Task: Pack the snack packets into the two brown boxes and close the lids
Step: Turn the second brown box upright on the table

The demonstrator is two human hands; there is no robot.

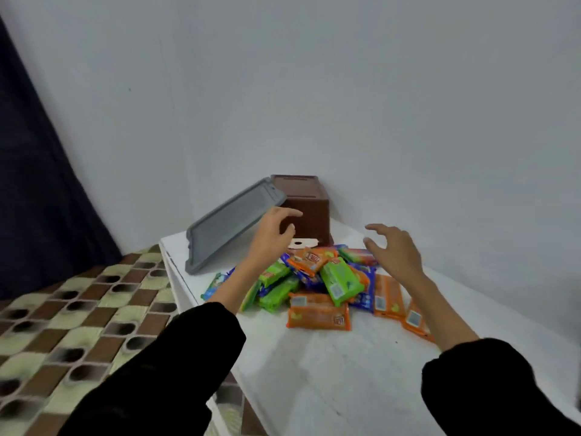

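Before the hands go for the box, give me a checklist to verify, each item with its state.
1. Hands free: ok. Left hand and right hand hold nothing.
2. Lid off: ok. The grey lid leans against the brown box.
3. Box opening faces up: cannot tell.
4. Second brown box in sight: cannot tell; only one shape shows.
5. Packets in reach: ok. The snack packets lie piled on the table, in front of the box.
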